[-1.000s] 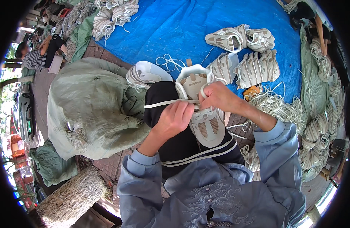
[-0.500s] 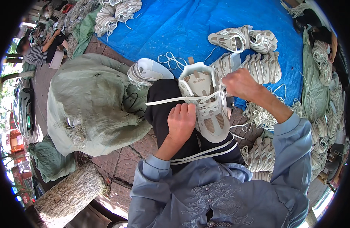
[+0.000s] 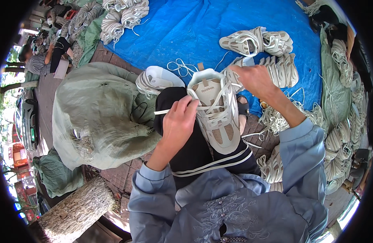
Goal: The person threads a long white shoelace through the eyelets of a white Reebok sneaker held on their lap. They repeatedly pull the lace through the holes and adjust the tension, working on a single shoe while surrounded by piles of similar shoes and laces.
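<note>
A beige and white sneaker (image 3: 219,131) rests on my lap, toe toward me, with white lacing across its tongue. My left hand (image 3: 179,119) is closed in a pinch on the white shoelace (image 3: 161,112) at the shoe's left side; a loose end sticks out leftward past the fingers. Beside the upper right eyelets, my right hand (image 3: 255,81) is closed, apparently on lace coming from the shoe, though the fingertips partly hide it. Long strands of white lace (image 3: 210,167) lie over my dark trousers below the toe.
A blue tarp (image 3: 186,32) spreads ahead, bearing a row of sneakers (image 3: 280,69) and a pair (image 3: 255,41). Another sneaker (image 3: 159,79) lies left of my knee, beside a big grey-green sack (image 3: 101,117). Bundled laces (image 3: 275,119) sit at right. A person (image 3: 40,60) sits far left.
My left hand has moved up to the shoe's left eyelets, along the lace. The right hand has shifted slightly up and left, its fingers now nearer the collar.
</note>
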Available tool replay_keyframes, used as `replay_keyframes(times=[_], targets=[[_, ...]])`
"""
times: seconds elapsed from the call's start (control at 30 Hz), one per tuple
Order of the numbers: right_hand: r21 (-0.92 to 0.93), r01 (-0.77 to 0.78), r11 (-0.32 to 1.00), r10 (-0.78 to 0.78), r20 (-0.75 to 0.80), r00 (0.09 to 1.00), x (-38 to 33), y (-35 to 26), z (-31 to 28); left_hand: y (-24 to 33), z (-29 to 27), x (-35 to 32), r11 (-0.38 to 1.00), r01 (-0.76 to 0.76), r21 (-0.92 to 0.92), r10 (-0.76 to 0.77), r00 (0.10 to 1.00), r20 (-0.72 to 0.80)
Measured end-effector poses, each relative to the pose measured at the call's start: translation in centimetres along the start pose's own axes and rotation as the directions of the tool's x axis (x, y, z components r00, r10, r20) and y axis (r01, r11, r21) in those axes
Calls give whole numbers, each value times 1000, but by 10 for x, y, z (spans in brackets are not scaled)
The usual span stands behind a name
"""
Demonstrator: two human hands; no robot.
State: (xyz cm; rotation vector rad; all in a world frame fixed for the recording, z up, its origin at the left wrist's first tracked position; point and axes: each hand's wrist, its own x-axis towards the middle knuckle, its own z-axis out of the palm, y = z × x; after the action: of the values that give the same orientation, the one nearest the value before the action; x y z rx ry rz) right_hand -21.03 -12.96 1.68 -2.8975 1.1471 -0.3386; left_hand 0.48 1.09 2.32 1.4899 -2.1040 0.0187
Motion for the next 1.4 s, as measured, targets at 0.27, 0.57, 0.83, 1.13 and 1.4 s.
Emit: replay_keyframes(times=[0.27,0.57,0.83,1.13,1.4], targets=[[340,249,907,-297,98,950,-38,-59,2,-5,6,1,988,-129,86,122,989,83],[729,-588,351,-85,650,756,-10,-47,-9,38,25,-2,987,89,-131,-69,986,154],[74,34,997,-30,-54,998,-48,-20,6,28,15,4,564,601,-567,-397,799,451],[260,293,920,-204,-321,925,-37,-70,14,22,1,12,545,674,-498,-308,714,629],[793,-491,361,-123,563,818,-22,-43,-1,39,29,-3,941,186,-284,-140,975,174]])
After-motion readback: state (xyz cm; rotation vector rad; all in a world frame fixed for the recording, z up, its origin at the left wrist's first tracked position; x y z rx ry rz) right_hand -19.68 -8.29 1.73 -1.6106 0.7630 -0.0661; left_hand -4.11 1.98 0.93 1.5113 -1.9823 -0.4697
